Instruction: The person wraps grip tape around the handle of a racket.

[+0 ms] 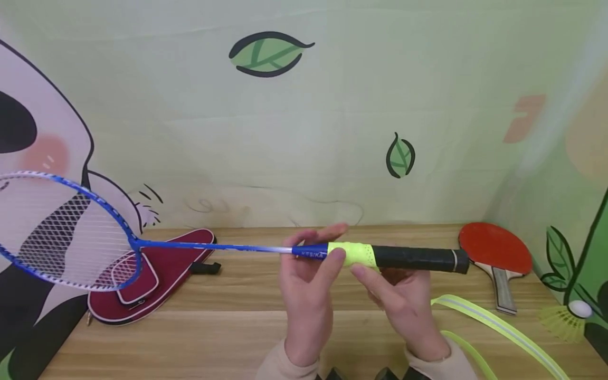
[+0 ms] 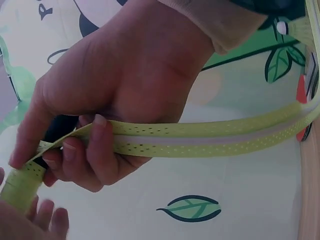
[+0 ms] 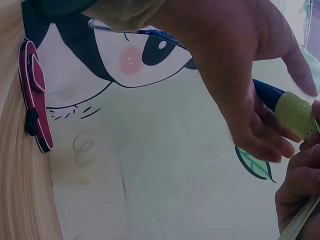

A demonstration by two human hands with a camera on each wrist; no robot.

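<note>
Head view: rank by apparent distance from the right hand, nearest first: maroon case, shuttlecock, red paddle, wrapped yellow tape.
From the right hand, as the head view shows it:
1. Wrapped yellow tape: on the racket, under the thumb.
2. Red paddle: to the right, towards the back.
3. Shuttlecock: far right.
4. Maroon case: left side, beyond the left hand.

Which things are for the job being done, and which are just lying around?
Seem to be for the job:
blue badminton racket
yellow tape, partly wrapped round its handle

Just lying around:
dark red bag
red table tennis bat
shuttlecock
</note>
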